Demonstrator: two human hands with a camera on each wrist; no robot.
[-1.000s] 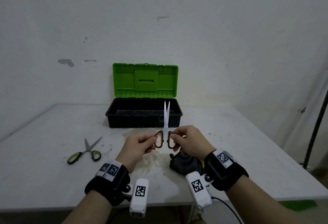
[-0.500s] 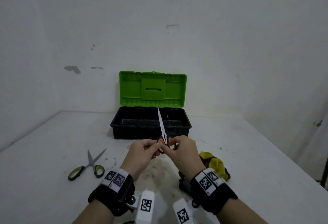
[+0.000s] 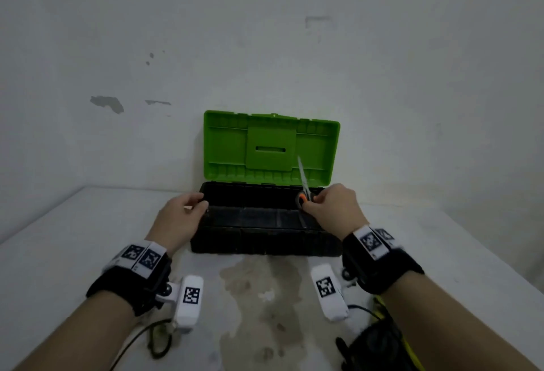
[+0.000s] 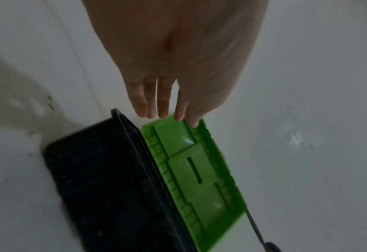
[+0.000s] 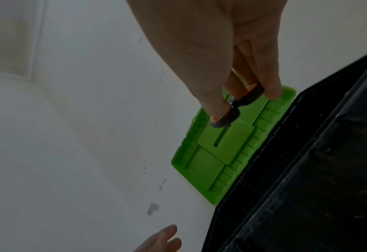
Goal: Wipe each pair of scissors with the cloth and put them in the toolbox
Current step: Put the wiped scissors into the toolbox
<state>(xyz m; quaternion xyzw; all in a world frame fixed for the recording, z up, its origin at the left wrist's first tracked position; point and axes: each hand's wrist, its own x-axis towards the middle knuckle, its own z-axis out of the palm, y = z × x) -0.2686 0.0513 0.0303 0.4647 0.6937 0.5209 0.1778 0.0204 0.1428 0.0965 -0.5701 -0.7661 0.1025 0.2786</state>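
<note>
Orange-handled scissors (image 3: 303,191): pinched by the handle loops in my right hand (image 3: 334,208), blades shut and pointing up and away toward the green lid (image 3: 270,144).
Right grip: fingers and thumb curled tight on the loops, nothing else in it.
Why held so: handles low, tips high, so I reckon I can lay them down handle-first without jabbing the plastic.
Where: over the right end of the toolbox (image 3: 265,241), just above its black tray, not yet resting inside.
Left hand (image 3: 181,219): relaxed, fingers straight, holding nothing, at the tray's left rim; looks placed to steady the box, though contact I can't confirm.
Table (image 3: 73,238): carries the toolbox, far side against the wall.
</note>
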